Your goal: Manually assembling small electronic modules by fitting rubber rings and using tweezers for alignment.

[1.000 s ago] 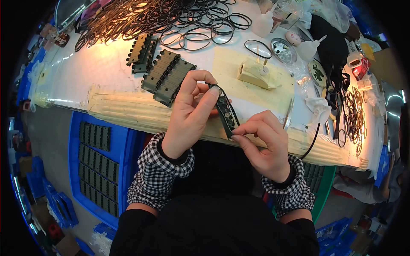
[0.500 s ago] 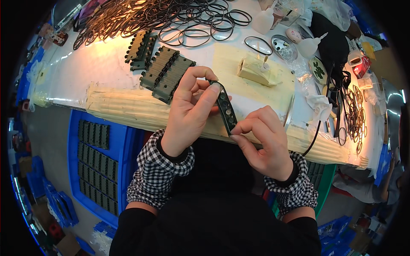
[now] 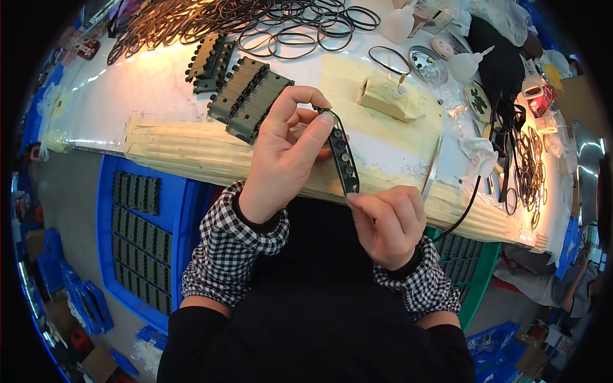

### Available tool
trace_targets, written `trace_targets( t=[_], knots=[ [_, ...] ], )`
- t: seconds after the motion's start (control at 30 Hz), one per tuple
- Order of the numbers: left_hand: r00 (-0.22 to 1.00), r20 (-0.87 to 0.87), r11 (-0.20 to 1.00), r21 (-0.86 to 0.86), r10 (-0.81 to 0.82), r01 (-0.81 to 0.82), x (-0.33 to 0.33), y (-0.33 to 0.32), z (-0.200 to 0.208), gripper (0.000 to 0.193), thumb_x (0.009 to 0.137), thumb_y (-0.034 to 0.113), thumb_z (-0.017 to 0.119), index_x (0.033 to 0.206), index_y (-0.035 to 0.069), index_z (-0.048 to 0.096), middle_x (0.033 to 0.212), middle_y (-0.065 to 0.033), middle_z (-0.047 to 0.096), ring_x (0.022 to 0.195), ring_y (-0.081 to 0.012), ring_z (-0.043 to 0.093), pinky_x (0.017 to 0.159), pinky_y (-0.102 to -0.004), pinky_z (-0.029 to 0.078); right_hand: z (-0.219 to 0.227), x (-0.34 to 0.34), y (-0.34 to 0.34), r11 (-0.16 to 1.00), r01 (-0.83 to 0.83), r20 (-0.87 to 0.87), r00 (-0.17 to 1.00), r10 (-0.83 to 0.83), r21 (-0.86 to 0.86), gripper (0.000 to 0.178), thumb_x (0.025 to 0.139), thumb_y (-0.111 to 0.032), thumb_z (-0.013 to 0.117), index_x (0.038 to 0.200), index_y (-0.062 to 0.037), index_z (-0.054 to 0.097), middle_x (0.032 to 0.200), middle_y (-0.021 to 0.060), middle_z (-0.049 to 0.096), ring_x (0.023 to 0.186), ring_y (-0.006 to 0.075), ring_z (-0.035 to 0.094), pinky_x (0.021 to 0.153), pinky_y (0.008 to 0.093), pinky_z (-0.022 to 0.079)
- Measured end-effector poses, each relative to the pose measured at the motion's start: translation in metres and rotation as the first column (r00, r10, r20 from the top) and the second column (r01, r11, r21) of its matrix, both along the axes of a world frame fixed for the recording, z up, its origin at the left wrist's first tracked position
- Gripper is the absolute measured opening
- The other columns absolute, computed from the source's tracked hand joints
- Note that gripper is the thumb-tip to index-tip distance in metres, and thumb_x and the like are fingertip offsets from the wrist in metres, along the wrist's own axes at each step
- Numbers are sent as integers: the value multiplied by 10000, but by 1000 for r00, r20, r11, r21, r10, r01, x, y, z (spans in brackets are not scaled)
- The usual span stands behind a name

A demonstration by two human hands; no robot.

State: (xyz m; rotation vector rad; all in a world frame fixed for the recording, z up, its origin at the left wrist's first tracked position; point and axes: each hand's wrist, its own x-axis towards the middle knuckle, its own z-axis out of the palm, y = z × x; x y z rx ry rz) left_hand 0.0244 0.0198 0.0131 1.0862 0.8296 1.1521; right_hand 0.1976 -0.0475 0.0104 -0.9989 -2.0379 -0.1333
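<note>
Between my hands, above the table's front edge, is a narrow dark green toy track piece [image 3: 342,156]. It has a row of small round wheels and a black rubber band along its edge. My left hand [image 3: 290,143] pinches its upper end between thumb and fingers. At its lower tip, my right hand [image 3: 388,220] is closed, thumb and fingertips pinching the end where the band runs round. My fingers partly hide both ends. Left of my left hand, several similar green pieces [image 3: 246,105] lie side by side on the table, partly covered by that hand.
Loose black rubber bands [image 3: 287,29] spread over the table's back. A block wrapped in yellowish tape [image 3: 386,99] stands right of centre. White squeeze bottles [image 3: 464,67] and a black bag [image 3: 498,57] lie farther right. Below left, a blue crate [image 3: 105,242] holds rows of green pieces; a green crate [image 3: 482,274] stands below right.
My right hand has moved slightly down with the piece's lower end, its fingers curled tighter. The piece is turned more edge-on. My left hand keeps its pinch.
</note>
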Motion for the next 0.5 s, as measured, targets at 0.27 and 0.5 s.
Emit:
trace_targets(
  t=[0.27, 0.5],
  knots=[
    [998, 48, 999, -15, -35, 36, -1, 0, -1, 163, 1010, 103, 429, 1172, 88, 427, 1013, -89, 585, 946, -185, 671, 767, -305, 596, -10, 14, -5, 990, -36, 201, 980, 8, 139, 422, 590, -125, 665, 1000, -53, 739, 745, -17, 501, 677, 150, 470, 554, 267, 416],
    [997, 65, 1000, 7, -29, 28, 0, 1, 1, 167, 1013, 105, 422, 1180, 96, 421, 1014, -86, 586, 956, -192, 671, 771, -302, 595, -5, 14, -10, 977, -58, -224, 975, 10, -206, 290, 720, -28, 738, 1010, -29, 722, 738, 31, 570, 651, 178, 540, 568, 273, 441]
  ],
)
